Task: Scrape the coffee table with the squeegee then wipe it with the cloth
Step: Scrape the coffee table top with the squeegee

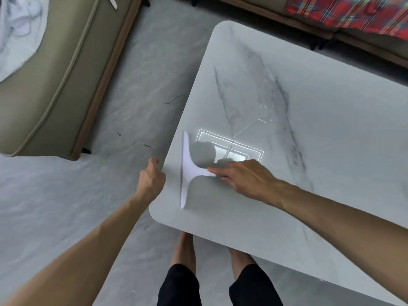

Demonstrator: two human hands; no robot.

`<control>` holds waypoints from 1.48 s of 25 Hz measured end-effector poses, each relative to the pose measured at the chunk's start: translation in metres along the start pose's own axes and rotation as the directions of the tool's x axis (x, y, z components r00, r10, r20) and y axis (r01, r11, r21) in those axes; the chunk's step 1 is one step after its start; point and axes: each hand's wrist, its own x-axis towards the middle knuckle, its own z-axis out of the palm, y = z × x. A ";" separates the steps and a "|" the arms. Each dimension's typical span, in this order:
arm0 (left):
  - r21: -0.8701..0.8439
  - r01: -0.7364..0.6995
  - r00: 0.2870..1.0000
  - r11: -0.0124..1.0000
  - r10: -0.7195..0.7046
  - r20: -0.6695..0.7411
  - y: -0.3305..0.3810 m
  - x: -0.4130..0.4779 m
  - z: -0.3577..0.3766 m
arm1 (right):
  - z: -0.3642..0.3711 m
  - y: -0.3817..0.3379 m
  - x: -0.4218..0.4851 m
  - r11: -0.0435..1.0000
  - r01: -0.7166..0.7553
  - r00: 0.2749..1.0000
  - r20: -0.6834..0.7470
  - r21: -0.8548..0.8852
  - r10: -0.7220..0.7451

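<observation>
Gripping squeegee (190,171) handle, R hand (245,177) reaches flat; L hand (152,180) curled on table (309,129) edge.

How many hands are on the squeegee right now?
1. The right hand holds the handle of the white squeegee on the coffee table. The left hand is off it, at the table's edge.

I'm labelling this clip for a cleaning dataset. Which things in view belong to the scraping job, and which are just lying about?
Part of the job:
squeegee, under the right hand
coffee table, its edge gripped by the left hand
water streaks on it

Just lying about:
sofa
white fabric
plaid blanket
</observation>
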 end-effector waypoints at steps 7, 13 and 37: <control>-0.066 0.006 0.999 0.998 -0.009 -0.040 -0.008 -0.037 0.030 | -0.043 0.063 -0.084 0.980 -0.133 0.989 0.038 -0.148 0.140; -0.322 0.161 0.952 0.933 -0.233 -0.199 -0.079 -0.068 0.018 | 0.014 -0.052 0.001 0.979 0.171 0.971 0.147 0.116 -0.187; -0.038 -0.005 0.997 0.999 0.002 -0.081 -0.111 -0.091 0.042 | 0.086 -0.107 -0.023 0.993 -0.021 0.987 0.159 0.119 0.002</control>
